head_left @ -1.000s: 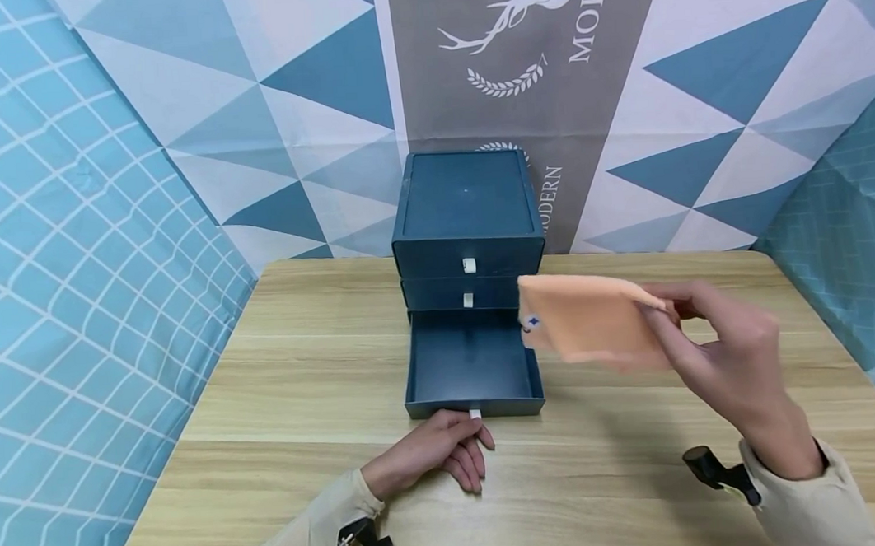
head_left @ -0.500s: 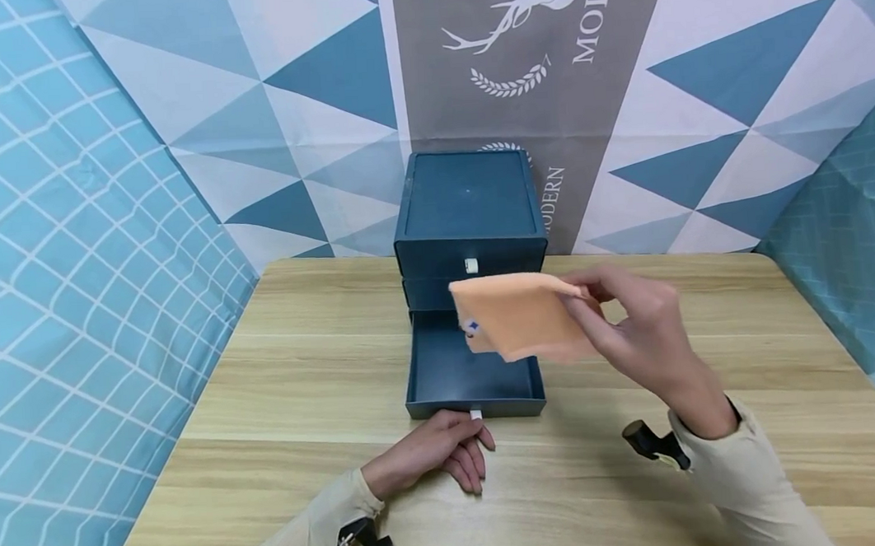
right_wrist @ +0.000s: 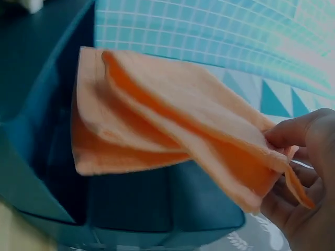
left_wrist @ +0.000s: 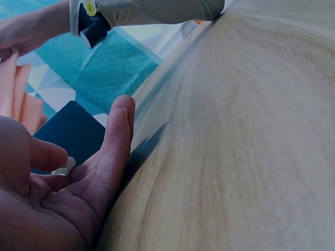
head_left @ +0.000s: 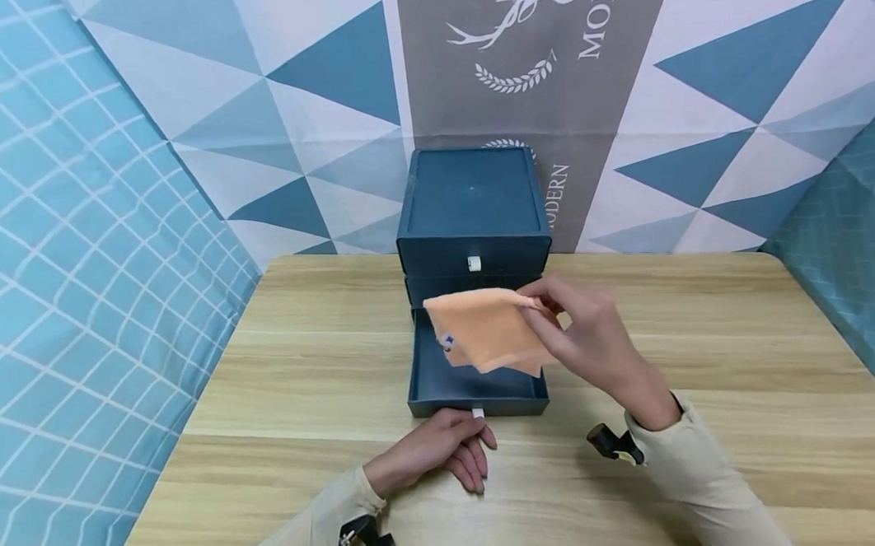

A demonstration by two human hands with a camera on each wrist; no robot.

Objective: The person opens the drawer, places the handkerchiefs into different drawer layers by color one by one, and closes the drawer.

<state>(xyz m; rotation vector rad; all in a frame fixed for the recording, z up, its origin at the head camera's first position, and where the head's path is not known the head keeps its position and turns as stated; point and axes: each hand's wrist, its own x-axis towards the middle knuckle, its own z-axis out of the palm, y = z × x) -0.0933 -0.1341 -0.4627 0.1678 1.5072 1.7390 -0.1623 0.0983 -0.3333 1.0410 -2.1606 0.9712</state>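
Cloth (head_left: 488,334) pinched at its right edge between my right hand's (head_left: 593,343) thumb and fingers — folded, peach, hanging mid-frame just above the open bottom drawer (head_left: 477,382). My left hand (head_left: 435,452) lies low in the centre on the table (head_left: 709,349), fingers loosely curled about the drawer's white tab (head_left: 478,413); the left wrist view shows that tab against my fingertips. Behind, at upper centre, the cabinet (head_left: 472,205) has its two upper drawers shut. By my reckoning the step is stowing the cloth: next I'd lower it flat inside the drawer's walls, then let go — with the left hand steadying the drawer.
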